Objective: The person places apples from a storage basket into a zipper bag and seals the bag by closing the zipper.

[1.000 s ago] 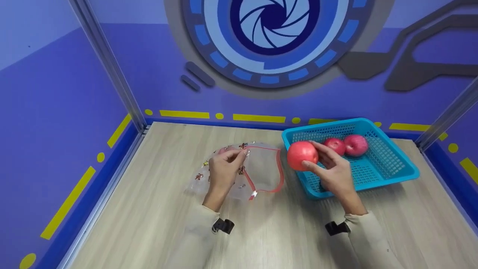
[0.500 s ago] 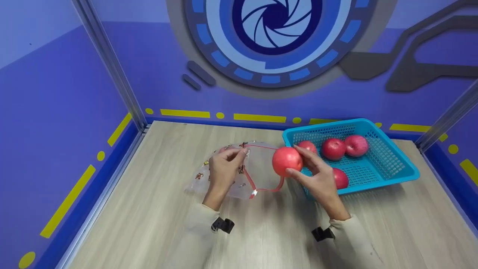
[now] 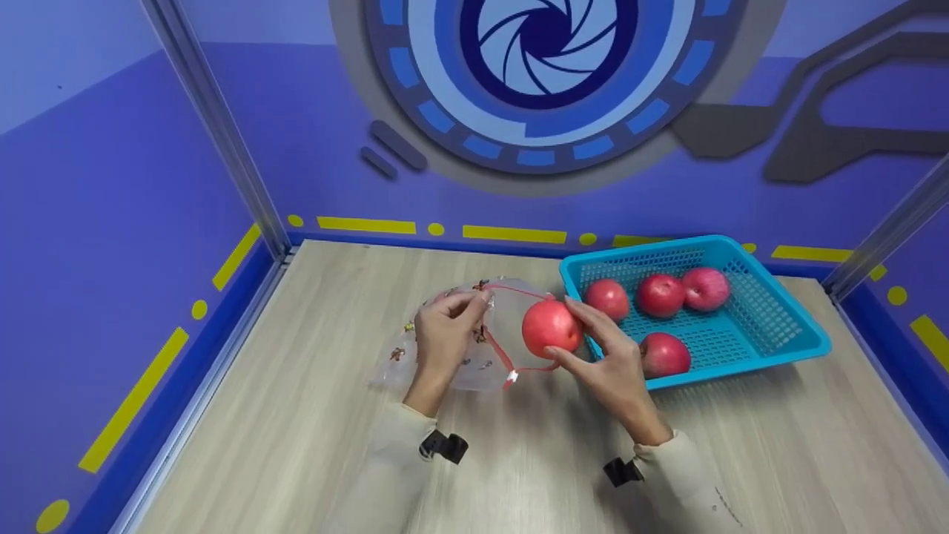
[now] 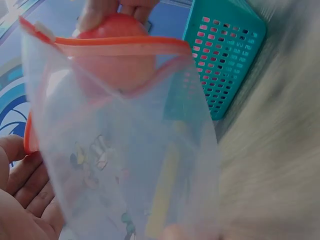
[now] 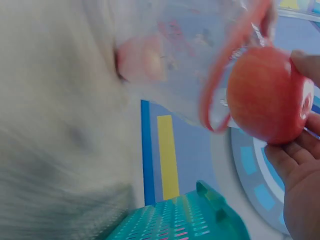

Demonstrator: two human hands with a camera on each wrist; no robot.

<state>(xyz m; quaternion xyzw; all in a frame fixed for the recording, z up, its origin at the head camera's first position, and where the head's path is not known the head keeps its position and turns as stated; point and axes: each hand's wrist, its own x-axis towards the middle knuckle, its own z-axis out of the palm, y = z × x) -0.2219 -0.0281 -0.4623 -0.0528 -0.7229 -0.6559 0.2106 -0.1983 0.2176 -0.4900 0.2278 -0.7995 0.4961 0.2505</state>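
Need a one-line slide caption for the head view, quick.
Right hand brings an apple to the clear bag held open by the left hand.

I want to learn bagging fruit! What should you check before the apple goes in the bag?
1. Bag mouth open: ok. The left hand pinches the rim of the bag and the red zip edge forms a loop.
2. Apple held firmly: ok. The right hand grips the apple with fingers and thumb.
3. Apple lined up with mouth: ok. It sits right at the red edge.
4. Room inside the bag: cannot tell. Something pink shows through the plastic in the right wrist view, blurred.
5. Basket out of the way: ok. The basket stands to the right with four apples.
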